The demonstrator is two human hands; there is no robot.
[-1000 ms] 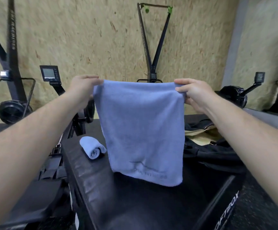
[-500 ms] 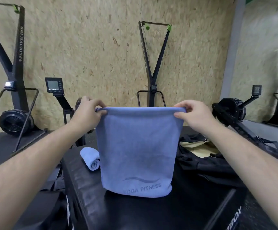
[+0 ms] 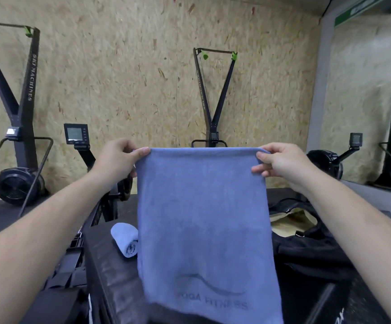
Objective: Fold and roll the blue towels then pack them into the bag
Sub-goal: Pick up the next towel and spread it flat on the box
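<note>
Atop black box (image 3: 110,277): bag (image 3: 306,253) open, pale lining showing | rolled towel (image 3: 125,239) outside | left grip (image 3: 116,160), right grip (image 3: 281,164) pinch hanging towel (image 3: 201,218)

One hanging towel (image 3: 201,218), one rolled towel (image 3: 125,240), one bag (image 3: 306,256).

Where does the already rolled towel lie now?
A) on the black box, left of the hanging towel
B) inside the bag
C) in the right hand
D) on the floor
A: the rolled towel lies on the black box, just left of the hanging towel, while the bag sits on the other side.
</note>
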